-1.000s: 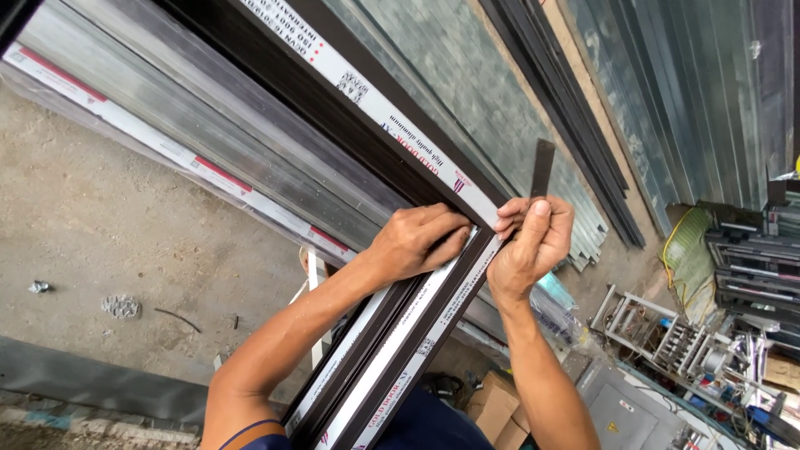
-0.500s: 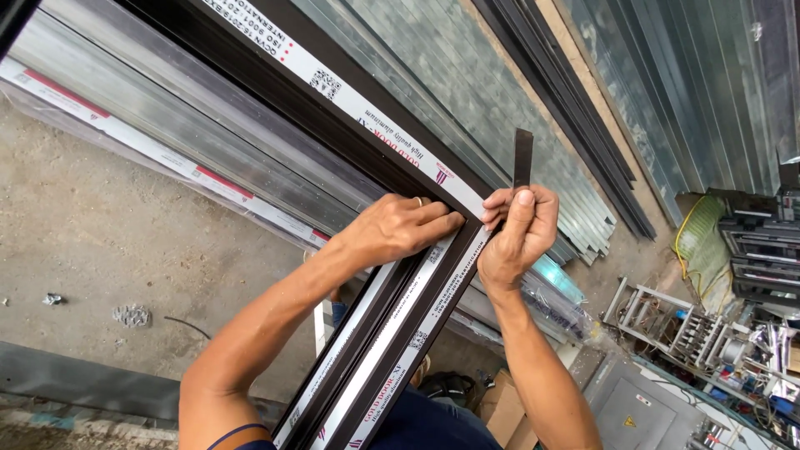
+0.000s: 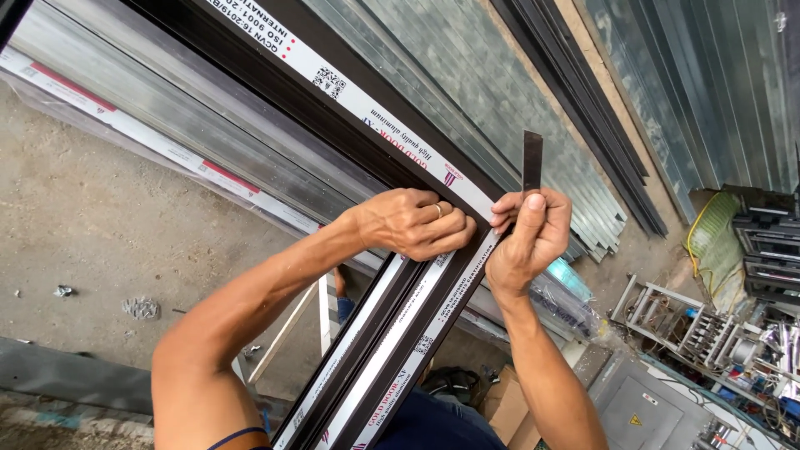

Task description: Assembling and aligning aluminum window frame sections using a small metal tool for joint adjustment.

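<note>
Dark flat strip [image 3: 532,160], perhaps metal

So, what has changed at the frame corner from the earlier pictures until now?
The thin dark strip pinched in the right hand now sticks out longer above the fingers than it did a second ago. The view has also shifted a little. The left hand stays pressed on the corner of the dark aluminium frame, and the right hand keeps its pinch on the strip.
</note>
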